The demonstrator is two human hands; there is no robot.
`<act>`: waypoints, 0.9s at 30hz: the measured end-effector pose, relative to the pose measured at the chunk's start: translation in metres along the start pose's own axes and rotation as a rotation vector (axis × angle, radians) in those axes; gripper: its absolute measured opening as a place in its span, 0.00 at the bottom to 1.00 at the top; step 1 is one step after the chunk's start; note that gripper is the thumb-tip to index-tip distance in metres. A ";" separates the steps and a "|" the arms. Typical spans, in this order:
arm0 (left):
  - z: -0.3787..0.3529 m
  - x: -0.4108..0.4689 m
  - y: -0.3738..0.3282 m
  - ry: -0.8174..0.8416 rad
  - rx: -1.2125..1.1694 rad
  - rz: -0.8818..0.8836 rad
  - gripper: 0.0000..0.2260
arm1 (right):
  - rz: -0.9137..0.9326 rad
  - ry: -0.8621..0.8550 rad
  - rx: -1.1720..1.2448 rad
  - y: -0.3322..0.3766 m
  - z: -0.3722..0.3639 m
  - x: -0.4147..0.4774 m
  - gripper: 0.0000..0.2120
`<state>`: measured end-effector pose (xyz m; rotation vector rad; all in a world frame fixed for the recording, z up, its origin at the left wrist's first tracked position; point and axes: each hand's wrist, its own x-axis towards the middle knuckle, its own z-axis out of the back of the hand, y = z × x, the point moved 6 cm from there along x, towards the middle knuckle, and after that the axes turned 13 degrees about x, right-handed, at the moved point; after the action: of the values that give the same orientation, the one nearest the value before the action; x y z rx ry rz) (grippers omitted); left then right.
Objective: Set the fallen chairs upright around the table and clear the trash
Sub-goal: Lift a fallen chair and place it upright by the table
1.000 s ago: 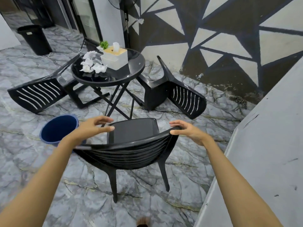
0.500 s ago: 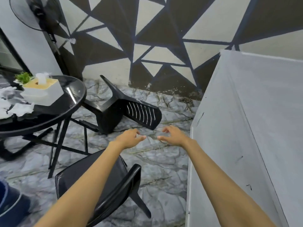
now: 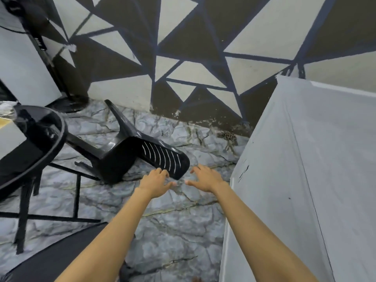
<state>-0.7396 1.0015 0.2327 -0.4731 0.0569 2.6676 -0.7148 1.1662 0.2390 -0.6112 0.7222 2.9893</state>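
This looks like a café-style seating corner. A triangle-painted wall [image 3: 193,76] rises behind a round glass counter [image 3: 62,128], and a black plastic chair [image 3: 122,151] lies beside it on marble-patterned floor [image 3: 173,231].

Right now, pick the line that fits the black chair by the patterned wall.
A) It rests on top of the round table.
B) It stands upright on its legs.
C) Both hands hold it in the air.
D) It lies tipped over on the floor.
D: the black chair lies on its side on the marble floor, one leg pointing up, with the left hand and right hand open near its slatted back.
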 end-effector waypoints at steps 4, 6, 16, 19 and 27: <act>0.003 0.052 -0.009 0.045 -0.025 0.073 0.23 | 0.020 0.063 -0.053 -0.025 0.017 0.052 0.28; 0.006 0.072 -0.011 0.058 -0.033 0.091 0.24 | 0.020 0.085 -0.062 -0.036 0.021 0.076 0.29; 0.019 0.202 0.030 0.137 -0.126 0.172 0.24 | 0.042 0.171 -0.070 -0.051 0.043 0.213 0.30; 0.036 0.242 0.061 0.131 -0.181 0.225 0.24 | 0.064 0.190 -0.076 -0.042 0.063 0.264 0.30; 0.055 0.309 0.141 0.153 -0.299 0.382 0.25 | 0.185 0.292 -0.143 0.001 0.100 0.390 0.30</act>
<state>-1.0788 1.0047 0.1762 -0.8347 -0.2318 3.0221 -1.1126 1.1763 0.1757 -1.0619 0.6088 3.1790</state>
